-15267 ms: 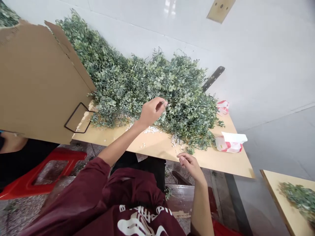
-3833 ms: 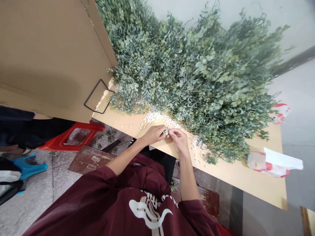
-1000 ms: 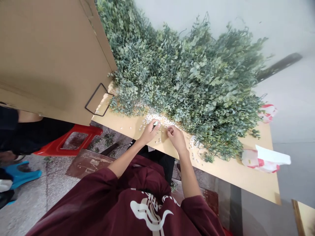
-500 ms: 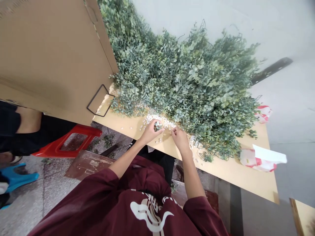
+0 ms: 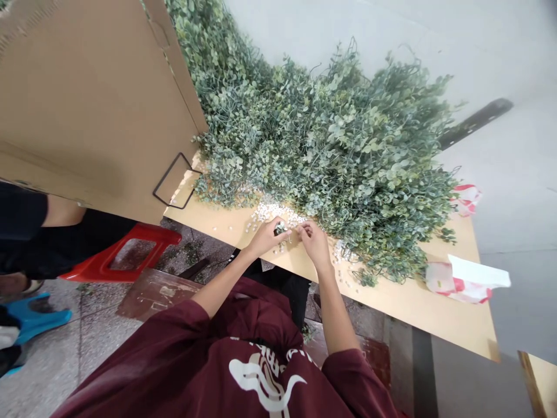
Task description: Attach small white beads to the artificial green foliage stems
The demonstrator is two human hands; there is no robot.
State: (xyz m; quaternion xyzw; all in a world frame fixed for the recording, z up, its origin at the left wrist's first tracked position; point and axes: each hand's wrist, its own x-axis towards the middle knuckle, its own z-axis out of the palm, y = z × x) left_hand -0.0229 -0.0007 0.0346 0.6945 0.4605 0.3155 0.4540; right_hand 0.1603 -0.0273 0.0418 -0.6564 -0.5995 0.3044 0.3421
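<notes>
My left hand (image 5: 263,239) is curled around a sprig (image 5: 281,229), likely steadying it; at its 3 o'clock, my right hand (image 5: 316,246) has fingertips nearly together, contents unclear. White pieces (image 5: 270,211) sit at 12, within reach.

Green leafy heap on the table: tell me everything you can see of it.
The large heap of green, small-leaved sprigs looks artificial, perhaps plastic: round grey-green to yellowish leaves on thin, tangled stems, some poking out on top. It lies loose along the pale wooden table, before the whitish wall. A brown cardboard sheet hides its left end; small white pieces lie scattered along its front edge. Its underside is hidden.
</notes>
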